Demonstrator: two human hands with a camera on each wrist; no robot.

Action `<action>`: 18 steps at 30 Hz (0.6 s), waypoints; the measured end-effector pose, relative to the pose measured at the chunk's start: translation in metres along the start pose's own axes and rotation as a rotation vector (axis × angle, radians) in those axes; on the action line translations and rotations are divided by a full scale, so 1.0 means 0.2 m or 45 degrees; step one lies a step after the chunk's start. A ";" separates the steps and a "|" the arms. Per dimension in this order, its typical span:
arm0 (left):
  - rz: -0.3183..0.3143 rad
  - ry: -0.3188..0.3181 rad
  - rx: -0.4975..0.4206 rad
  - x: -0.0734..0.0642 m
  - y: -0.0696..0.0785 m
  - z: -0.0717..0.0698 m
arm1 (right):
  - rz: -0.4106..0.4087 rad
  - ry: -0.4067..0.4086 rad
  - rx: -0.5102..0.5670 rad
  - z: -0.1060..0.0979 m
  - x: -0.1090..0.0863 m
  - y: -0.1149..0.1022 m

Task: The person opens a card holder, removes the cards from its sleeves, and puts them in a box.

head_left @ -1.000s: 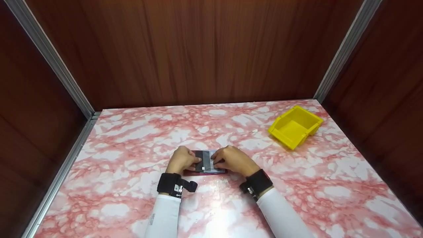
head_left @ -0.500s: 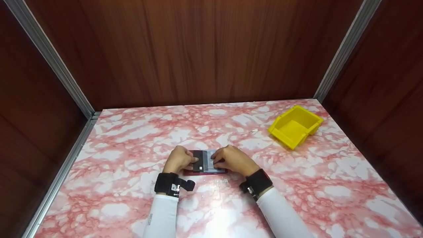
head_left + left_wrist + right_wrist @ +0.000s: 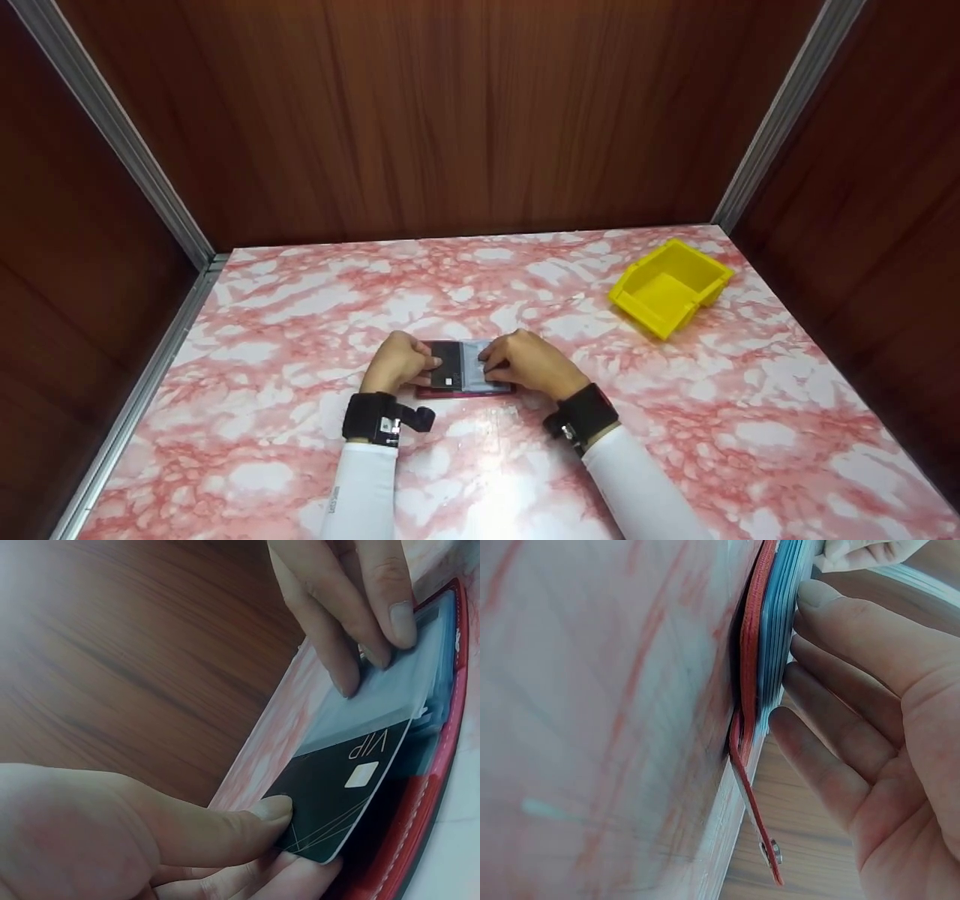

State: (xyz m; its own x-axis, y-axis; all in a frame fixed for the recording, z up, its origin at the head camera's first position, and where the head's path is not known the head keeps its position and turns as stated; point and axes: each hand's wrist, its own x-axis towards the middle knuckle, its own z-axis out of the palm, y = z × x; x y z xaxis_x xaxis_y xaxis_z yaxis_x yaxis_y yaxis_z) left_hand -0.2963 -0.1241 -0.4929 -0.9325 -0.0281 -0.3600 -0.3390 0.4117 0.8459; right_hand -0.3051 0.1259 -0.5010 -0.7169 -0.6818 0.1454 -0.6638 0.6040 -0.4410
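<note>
My left hand pinches the outer end of a black card marked VIP between thumb and fingers. The card's other end lies inside a clear plastic sleeve. That sleeve is the top one of a stack in a red card holder, spread open on the table. Fingertips of my right hand press on the sleeve from above, fingers slightly bent. In the right wrist view, the stacked sleeves show edge-on above the red cover, and a strap with a metal snap sticks out.
A yellow plastic bin stands at the back right of the pink-and-white marbled table. Brown wood panels and metal posts enclose the table's back and sides.
My left hand has drawn the black card leftward, and more of it shows outside the clear sleeve. My right hand has stayed in place on the sleeve.
</note>
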 end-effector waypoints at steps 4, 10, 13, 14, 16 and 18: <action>-0.005 0.001 -0.026 0.00 -0.01 -0.01 | 0.006 0.004 -0.002 0.00 -0.01 0.00; -0.028 0.014 -0.053 -0.01 -0.01 -0.03 | 0.001 0.010 -0.007 0.00 -0.01 0.00; -0.014 0.022 -0.060 -0.01 -0.01 -0.03 | 0.003 0.014 -0.018 0.00 -0.01 0.00; -0.006 0.024 -0.068 -0.01 0.00 -0.03 | 0.007 0.012 -0.020 0.00 -0.01 0.00; 0.013 0.036 -0.075 -0.01 0.00 -0.04 | 0.014 0.009 -0.022 0.00 0.00 0.00; 0.036 0.048 -0.081 -0.01 0.00 -0.04 | 0.019 0.008 -0.015 0.00 0.00 0.00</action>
State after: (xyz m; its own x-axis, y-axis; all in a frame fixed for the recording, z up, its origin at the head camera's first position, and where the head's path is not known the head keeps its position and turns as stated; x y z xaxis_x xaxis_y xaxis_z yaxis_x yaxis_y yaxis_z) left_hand -0.2954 -0.1308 -0.4888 -0.9456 -0.0522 -0.3211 -0.3182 0.3542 0.8794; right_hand -0.3043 0.1253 -0.5012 -0.7281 -0.6702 0.1443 -0.6555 0.6190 -0.4325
